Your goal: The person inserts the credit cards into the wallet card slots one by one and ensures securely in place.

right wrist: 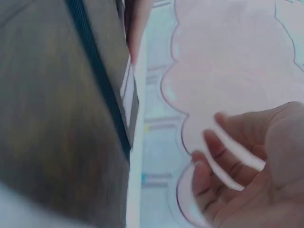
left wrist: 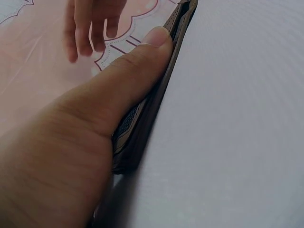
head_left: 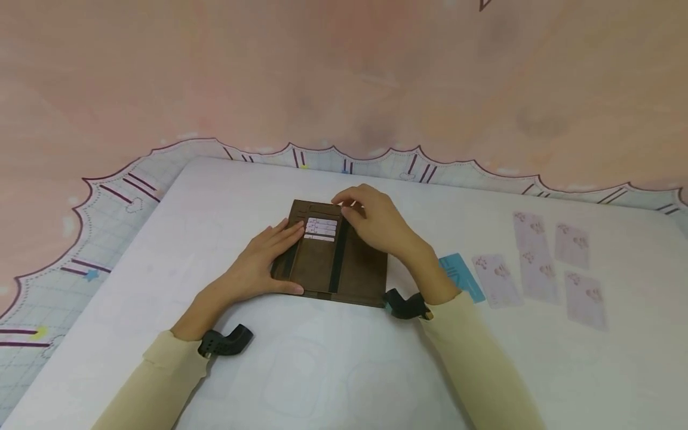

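Observation:
A brown open wallet (head_left: 312, 269) lies on the white table with several patterned cards (head_left: 321, 229) showing in its slots. Two dark bands run down it, one of them teal in the right wrist view (right wrist: 102, 80). My left hand (head_left: 263, 261) rests spread over the wallet's left side, its thumb (left wrist: 137, 61) lying along the near edge. Over the far edge, right of the card slots, hovers my right hand (head_left: 376, 221); its fingers (right wrist: 202, 175) are loosely bent with nothing between them.
Right of my right wrist lie a blue card (head_left: 463, 276) and several pale patterned cards (head_left: 497, 280), two of them overlapping or end to end. A pink cloth with a scalloped border (head_left: 322, 89) lies beyond the white table top (head_left: 322, 370).

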The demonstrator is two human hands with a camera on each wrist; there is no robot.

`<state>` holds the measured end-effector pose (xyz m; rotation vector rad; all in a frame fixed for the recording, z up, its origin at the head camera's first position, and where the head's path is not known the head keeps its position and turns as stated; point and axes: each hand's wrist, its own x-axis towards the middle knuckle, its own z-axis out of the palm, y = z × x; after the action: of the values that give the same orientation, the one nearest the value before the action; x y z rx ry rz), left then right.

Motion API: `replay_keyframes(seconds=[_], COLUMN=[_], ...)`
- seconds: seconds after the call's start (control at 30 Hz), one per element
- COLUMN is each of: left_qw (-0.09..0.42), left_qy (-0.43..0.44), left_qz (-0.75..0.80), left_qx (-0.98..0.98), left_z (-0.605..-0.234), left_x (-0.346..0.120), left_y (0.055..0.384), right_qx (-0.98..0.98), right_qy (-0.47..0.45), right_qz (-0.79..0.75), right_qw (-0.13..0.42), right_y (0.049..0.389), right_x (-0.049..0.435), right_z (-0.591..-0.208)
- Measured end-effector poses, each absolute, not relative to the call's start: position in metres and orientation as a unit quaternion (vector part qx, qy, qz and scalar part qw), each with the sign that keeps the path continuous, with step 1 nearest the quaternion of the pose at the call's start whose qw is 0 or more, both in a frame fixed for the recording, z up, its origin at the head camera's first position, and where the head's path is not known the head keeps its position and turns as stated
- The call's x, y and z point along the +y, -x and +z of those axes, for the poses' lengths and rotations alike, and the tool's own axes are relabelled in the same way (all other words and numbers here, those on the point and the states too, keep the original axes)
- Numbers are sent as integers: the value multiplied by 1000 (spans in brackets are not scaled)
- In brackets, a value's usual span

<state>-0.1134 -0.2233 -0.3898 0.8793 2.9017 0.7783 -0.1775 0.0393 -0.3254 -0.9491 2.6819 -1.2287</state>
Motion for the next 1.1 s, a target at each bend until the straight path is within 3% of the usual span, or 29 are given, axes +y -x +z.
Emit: replay_keyframes(seconds=[0.3, 0.87, 1.1], left_qw=[11, 11, 6], left_qy=[-279, -278, -280], left_qz=[242, 237, 235], left_qx=[929, 931, 931], left_z=[-389, -392, -393], left_x=[-223, -224, -224], left_y=[113, 114, 114], right_qx=[852, 891, 919], right_qy=[344, 261, 211], right_qz=[-395, -370, -325], right_qw=[12, 28, 72], right_y=[170, 149, 136], right_x=[100, 216, 258], right_z=[-321, -328, -339])
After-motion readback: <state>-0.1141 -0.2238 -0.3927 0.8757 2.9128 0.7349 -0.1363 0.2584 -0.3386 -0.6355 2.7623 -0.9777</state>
